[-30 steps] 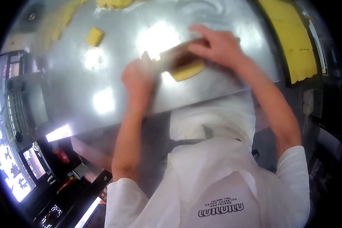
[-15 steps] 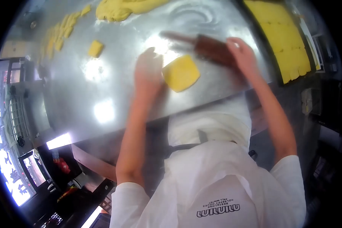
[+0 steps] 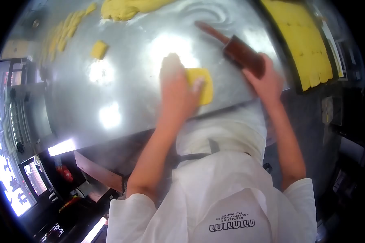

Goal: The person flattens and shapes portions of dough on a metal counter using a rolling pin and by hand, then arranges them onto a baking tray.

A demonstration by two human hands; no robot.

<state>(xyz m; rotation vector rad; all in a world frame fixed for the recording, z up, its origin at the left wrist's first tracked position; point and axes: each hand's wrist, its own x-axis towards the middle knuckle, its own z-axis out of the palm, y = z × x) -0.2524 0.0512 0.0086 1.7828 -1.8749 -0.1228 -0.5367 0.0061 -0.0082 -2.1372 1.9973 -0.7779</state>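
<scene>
A flattened yellow dough piece (image 3: 206,87) lies on the metal table (image 3: 138,101) near its front edge. My left hand (image 3: 177,87) is on its left side, with the thumb over the dough and the other fingers stretched forward past it. To the right, my right hand (image 3: 267,79) is wrapped round the near end of a dark brown rolling pin (image 3: 241,54). The pin's far handle points up and to the left. Whether the dough under my left palm is pinched or only touched is hidden.
A small yellow dough block (image 3: 98,50) lies left of centre. Several dough pieces (image 3: 65,30) line the far left, and a large dough mass (image 3: 127,8) sits at the back. A dark-edged tray (image 3: 295,75) at the right holds flat yellow dough.
The rolling pin has gone from over the dough to the right in my right hand. My left hand has let go of the pin and moved right onto the dough, which has turned.
</scene>
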